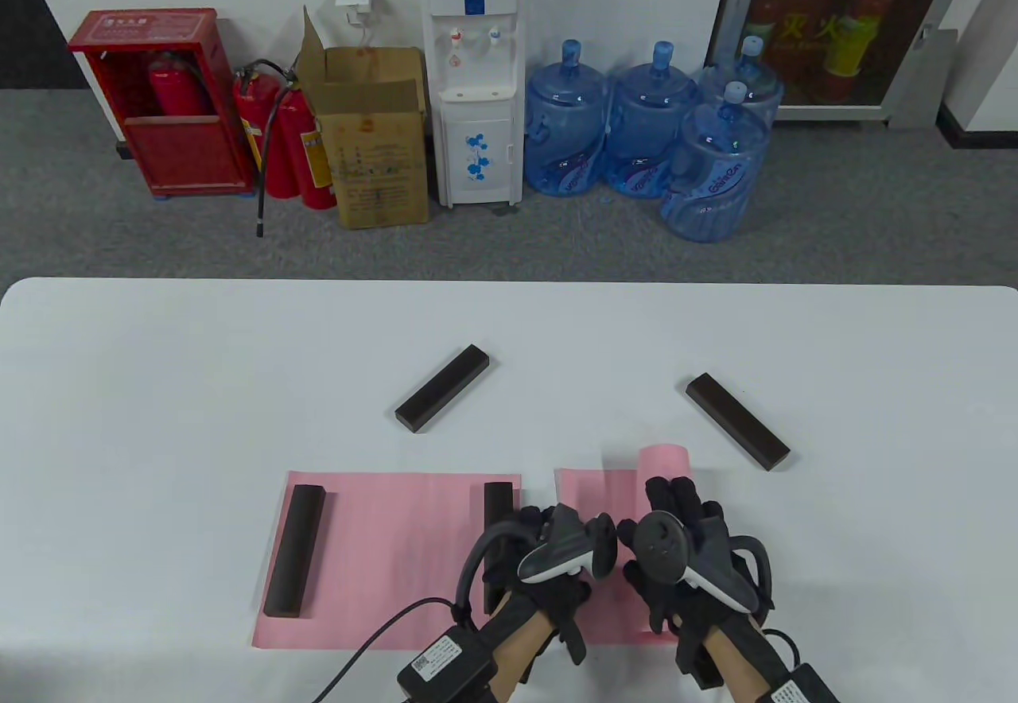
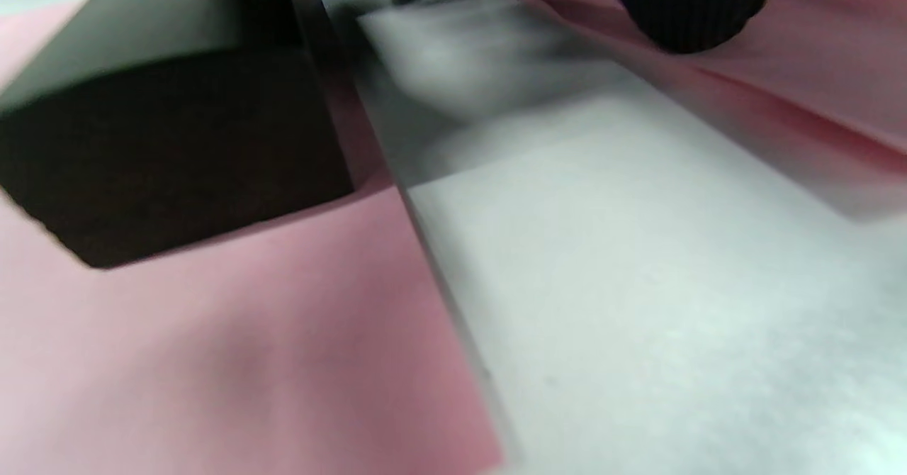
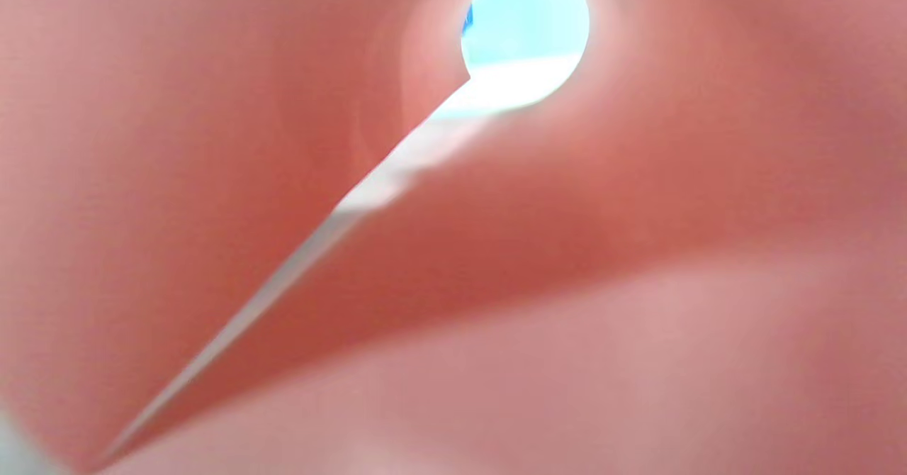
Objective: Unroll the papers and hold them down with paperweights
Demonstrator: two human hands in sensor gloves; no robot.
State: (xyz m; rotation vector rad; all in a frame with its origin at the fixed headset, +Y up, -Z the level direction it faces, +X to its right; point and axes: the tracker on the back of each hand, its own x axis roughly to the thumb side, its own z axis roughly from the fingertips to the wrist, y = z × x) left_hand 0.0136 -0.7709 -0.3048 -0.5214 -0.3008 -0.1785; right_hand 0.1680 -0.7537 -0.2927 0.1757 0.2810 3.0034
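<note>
A flat pink paper (image 1: pixel 398 560) lies on the white table under two dark paperweights, one (image 1: pixel 296 550) on its left edge and one (image 1: pixel 497 500) on its right edge. The right one also shows in the left wrist view (image 2: pixel 170 142). A second pink paper (image 1: pixel 592 488) lies to its right, partly unrolled, with its roll (image 1: pixel 664 463) at the right. My left hand (image 1: pixel 557 524) presses that paper's left part; a fingertip (image 2: pixel 680 7) touches it. My right hand (image 1: pixel 676 496) rests palm down on the roll. The right wrist view looks into the roll's tube (image 3: pixel 283 177).
Two loose dark paperweights lie on the table behind the papers, one at centre (image 1: pixel 442 387) and one at the right (image 1: pixel 737 420). Beyond the table's far edge (image 1: pixel 509 281) are a water dispenser, bottles, a box and extinguishers on the floor.
</note>
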